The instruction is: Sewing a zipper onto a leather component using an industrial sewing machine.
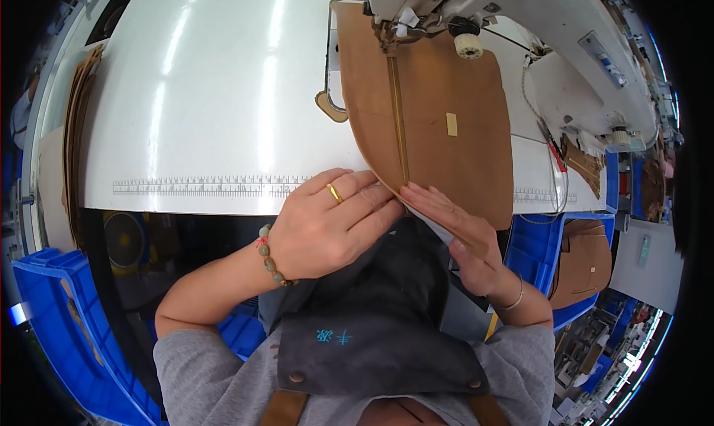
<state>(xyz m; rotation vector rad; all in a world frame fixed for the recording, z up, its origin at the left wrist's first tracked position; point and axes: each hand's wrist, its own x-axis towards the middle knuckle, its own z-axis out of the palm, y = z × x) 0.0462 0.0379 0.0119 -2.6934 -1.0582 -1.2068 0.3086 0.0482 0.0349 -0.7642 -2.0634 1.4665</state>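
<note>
A brown leather-like panel (476,91) with a rounded left edge lies under the head of a white sewing machine (535,24). A brass-coloured zipper (398,121) runs along it, from below the needle area to the near edge. My left hand (335,221) is closed at the panel's lower left edge, its fingertips partly hidden there. Beside it, my right hand (461,236) grips the near edge by the zipper's end, fingers on top and thumb lower. The edge bends up between the hands, showing a pale underside. A small yellowish tape piece (451,125) sits on the panel.
A printed ruler (208,186) runs along the white table's (208,91) front edge. Brown panels (78,136) stand at the left end. Blue bins (67,307) flank me; the right one holds brown pieces (584,262). Red-handled snips (558,158) lie right of the machine.
</note>
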